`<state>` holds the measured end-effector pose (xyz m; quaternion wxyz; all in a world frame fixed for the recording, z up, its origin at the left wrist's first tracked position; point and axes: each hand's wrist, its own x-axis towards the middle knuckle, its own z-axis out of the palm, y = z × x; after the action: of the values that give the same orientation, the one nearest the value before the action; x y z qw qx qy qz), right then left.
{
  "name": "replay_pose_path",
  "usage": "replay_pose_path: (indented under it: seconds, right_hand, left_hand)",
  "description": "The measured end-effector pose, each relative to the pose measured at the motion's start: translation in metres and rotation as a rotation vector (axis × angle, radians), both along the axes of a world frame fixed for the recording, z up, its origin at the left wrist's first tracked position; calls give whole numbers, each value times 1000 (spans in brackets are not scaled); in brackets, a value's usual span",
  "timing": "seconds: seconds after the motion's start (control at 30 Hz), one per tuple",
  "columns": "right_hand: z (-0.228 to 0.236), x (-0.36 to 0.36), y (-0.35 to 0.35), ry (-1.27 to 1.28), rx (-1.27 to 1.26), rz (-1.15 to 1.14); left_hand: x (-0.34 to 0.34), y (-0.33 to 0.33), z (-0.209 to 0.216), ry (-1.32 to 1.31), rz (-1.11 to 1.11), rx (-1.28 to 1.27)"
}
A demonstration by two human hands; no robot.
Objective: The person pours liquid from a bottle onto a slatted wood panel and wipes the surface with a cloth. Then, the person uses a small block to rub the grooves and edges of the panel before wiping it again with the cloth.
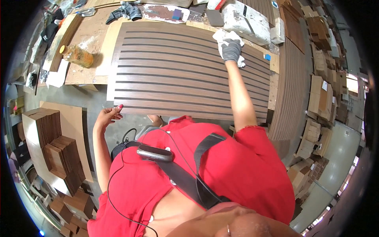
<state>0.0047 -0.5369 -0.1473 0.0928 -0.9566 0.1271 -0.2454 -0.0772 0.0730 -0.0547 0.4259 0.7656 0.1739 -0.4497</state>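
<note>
A slatted wood panel [177, 75], brown with dark grooves, lies across the workbench, its near edge jutting out toward me. My left hand [109, 116] is bare and pinches the panel's near left corner, with a red-nailed digit on top. At the far right part of the panel, my right hand [231, 50] wears a grey glove and is closed on a crumpled white cloth [223, 37]. The cloth presses against the slats and pokes out around the glove. A small blue piece [267, 57] sits by the panel's right end.
Left on the bench [81, 75] stands a jar [77, 56] of amber contents with a yellow lid. Behind the panel lie a grey glove [125, 14] and a white wrapped block [245, 21]. More slatted panels [294, 83] are at right; stacked cardboard [59, 146] stands at lower left.
</note>
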Motion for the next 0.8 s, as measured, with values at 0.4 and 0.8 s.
replay_pose_path:
  seconds: [0.4, 0.8]
  right_hand:
    - [63, 6, 26, 197, -293, 271]
    - [7, 54, 97, 73, 197, 267]
  left_hand:
    - [-5, 6, 6, 36, -26, 19]
    - [1, -6, 13, 76, -26, -200]
